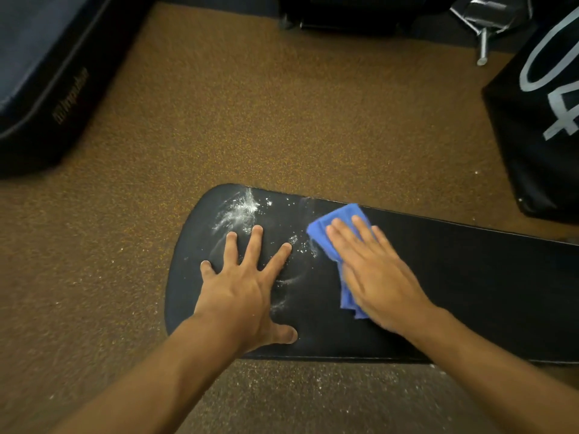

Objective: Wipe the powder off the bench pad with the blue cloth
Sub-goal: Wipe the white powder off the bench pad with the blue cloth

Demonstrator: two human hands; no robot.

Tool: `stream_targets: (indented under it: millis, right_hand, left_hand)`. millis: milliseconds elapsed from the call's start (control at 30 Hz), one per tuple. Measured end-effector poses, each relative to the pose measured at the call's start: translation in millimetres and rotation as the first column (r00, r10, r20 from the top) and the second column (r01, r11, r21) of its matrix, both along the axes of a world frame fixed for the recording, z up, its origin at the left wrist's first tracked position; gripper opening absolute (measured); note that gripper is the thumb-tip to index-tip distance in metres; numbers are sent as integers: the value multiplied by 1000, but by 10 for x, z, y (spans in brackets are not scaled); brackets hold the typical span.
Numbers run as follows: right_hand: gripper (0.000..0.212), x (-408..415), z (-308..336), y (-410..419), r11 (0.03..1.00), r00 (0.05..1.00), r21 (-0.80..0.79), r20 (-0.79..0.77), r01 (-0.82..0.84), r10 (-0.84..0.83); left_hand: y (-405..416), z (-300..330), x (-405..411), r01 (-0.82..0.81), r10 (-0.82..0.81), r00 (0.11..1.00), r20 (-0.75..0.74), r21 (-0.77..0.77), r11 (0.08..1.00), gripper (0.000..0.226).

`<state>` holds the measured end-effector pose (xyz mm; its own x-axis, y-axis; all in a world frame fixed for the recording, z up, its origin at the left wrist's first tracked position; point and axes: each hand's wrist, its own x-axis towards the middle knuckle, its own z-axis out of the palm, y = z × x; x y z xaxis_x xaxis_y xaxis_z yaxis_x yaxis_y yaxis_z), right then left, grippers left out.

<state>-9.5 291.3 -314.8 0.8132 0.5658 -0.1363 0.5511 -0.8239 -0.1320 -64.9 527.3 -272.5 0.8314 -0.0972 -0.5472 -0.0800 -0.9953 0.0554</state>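
**Powder lies left of the cloth hand**

While the left hand [247,292] lies spread flat on the near, rounded end of the bench pad [470,292], fingers splayed and holding nothing, the right hand [372,270] presses the blue cloth [332,223] flat against the pad just beside it. That grip is no pinch: the palm and straight fingers pin the folded cloth down, with cloth showing past the fingertips and along the thumb side.

The pad's long axis runs from its rounded end out to the right, where the frame cuts it off. The powder [241,209] lies to the left of the cloth and a little farther away, thickest just beyond the left fingertips, with thinner streaks between the two hands. The coming stroke probably has to travel leftward, and the left hand sits in that path.

The right hand is slightly blurred. How much cloth is under its palm is hidden. Pale flecks dot the speckled floor [282,104] nearby.
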Motion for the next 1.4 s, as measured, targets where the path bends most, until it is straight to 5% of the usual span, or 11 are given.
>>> stream_targets:
  millis: [133, 333, 533, 700, 900, 1100, 1267, 1400]
  right_hand:
    - [76, 535, -85, 431, 956, 954, 15, 46, 295, -295]
    - [63, -8, -9, 364, 999, 999, 17, 13, -46, 46]
    - [73, 521, -80, 646, 955, 952, 16, 75, 297, -298]
    - [65, 64, 12, 292, 1000, 1000, 27, 0, -11, 11]
    - [76, 617, -53, 528, 952, 952, 17, 34, 304, -305]
    - [66, 156, 23, 205, 998, 998, 6, 13, 57, -57]
    - [69, 673, -74, 671, 933, 933, 23, 16, 358, -359]
    - [67, 174, -9, 637, 997, 997, 31, 34, 66, -67]
  left_hand:
    - [6, -18, 5, -3, 3, 1000, -3, -4, 1000, 132]
    - [1, -3, -1, 5, -5, 1000, -9, 6, 1000, 131]
    - [9, -24, 1, 2, -2, 1000, -12, -3, 1000, 132]
    - [5, -2, -4, 3, -3, 1000, -11, 0, 1000, 131]
    - [0, -18, -5, 5, -5, 1000, -9, 3, 1000, 131]
    - [3, 4, -3, 3, -3, 1000, -16, -9, 1000, 130]
    - [-3, -20, 8, 7, -7, 1000, -29, -2, 1000, 131]
    - [-3, -15, -1, 16, -15, 1000, -23, 16, 1000, 130]
